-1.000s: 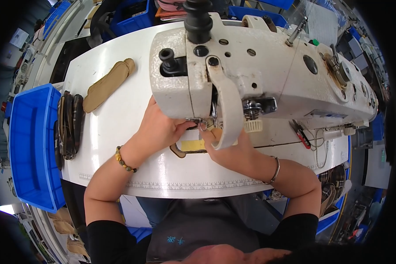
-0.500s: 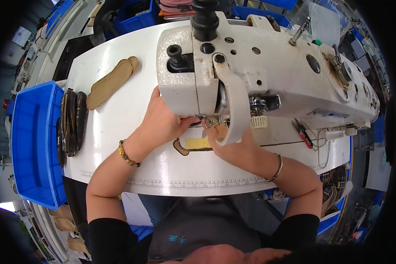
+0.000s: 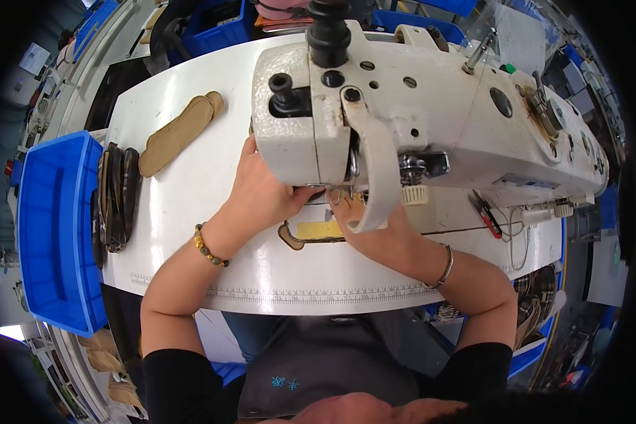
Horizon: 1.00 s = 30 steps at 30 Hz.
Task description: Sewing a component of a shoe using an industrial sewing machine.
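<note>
A white sewing machine (image 3: 431,106) stands over the work, its head covering most of what lies at the needle. From the left, my left hand (image 3: 261,185) reaches in, thumb at the needle area and other fingers partly hidden behind the head. My right hand (image 3: 374,230) comes from the other side, fingertips closed in by the presser foot and partly behind the curved white lever. Only a small dark bit shows between the fingertips. Just below, a tan piece with dark edging (image 3: 290,236) and a yellow strip (image 3: 319,230) lie beside my right hand.
Tan sole-shaped pieces (image 3: 180,134) lie at the table's far left. Stacked plaid pieces (image 3: 118,198) stand beside a blue bin (image 3: 60,233). Red-handled thread snips (image 3: 486,214) lie at right under the machine arm. A printed ruler (image 3: 311,293) runs along the front edge.
Both hands stay at the needle area. My left wrist has shifted very slightly, and my right fingertips sit a touch differently by the presser foot.
</note>
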### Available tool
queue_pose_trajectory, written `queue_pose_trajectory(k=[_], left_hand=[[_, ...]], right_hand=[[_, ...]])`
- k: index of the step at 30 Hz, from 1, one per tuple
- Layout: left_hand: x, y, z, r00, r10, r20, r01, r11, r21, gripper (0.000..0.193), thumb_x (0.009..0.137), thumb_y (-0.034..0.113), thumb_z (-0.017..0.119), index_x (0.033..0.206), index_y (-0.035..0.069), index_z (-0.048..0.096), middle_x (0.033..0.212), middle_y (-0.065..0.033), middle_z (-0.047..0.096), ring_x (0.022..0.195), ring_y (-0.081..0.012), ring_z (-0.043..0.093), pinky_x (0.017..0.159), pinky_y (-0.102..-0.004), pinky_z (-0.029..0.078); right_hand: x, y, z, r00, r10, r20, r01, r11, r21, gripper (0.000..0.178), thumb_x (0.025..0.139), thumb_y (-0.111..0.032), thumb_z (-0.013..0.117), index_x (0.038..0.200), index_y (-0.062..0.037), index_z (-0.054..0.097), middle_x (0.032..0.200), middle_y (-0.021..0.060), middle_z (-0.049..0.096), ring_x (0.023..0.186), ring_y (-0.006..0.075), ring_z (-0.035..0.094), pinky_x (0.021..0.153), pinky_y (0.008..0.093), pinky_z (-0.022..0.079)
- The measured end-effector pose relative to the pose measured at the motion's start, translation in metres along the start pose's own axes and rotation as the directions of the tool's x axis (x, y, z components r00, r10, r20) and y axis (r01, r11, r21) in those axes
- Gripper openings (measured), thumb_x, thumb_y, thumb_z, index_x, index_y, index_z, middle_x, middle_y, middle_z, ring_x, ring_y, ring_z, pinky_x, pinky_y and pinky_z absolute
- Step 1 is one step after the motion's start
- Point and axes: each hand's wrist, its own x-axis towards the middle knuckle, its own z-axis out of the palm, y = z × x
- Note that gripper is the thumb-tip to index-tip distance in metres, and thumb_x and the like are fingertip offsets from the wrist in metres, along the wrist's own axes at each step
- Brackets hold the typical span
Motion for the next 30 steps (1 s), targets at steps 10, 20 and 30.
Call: queue_pose_trajectory(k=[10,20,30], left_hand=[[0.002,0.016,-0.009,1.000,-0.026,-0.010,0.026,0.998,0.061,0.039,0.065,0.020,0.084,0.102,0.015,0.074,0.106,-0.0061,0.069,0.104,-0.0282,0.061,0.096,-0.0450,0.043],[0.004,0.004,-0.009,0.997,-0.063,-0.042,0.062,0.998,-0.012,0.035,0.066,0.015,0.082,0.100,0.016,0.075,0.094,-0.0054,0.072,0.090,-0.0297,0.067,0.076,-0.0384,0.054],[0.005,0.013,-0.007,0.995,-0.060,-0.076,0.059,0.998,-0.017,0.032,0.065,0.017,0.084,0.096,0.016,0.076,0.089,-0.0049,0.072,0.084,-0.0281,0.068,0.073,-0.0378,0.054]], right_hand=[[-0.029,0.013,0.013,0.832,-0.068,0.551,0.468,0.620,-0.630,0.037,0.088,-0.001,0.063,0.124,0.0056,0.055,0.112,0.0067,0.061,0.103,0.0130,0.062,0.084,0.0226,0.052],[-0.012,-0.025,-0.019,0.904,-0.067,0.422,0.273,0.851,-0.449,0.046,0.083,-0.005,0.062,0.129,0.0010,0.059,0.099,0.0037,0.067,0.093,0.0141,0.066,0.069,0.0333,0.056],[-0.015,-0.022,-0.012,0.921,-0.081,0.382,0.223,0.912,-0.345,0.050,0.077,-0.006,0.062,0.126,-0.0017,0.063,0.089,0.0026,0.068,0.082,0.0185,0.067,0.065,0.0358,0.054]])
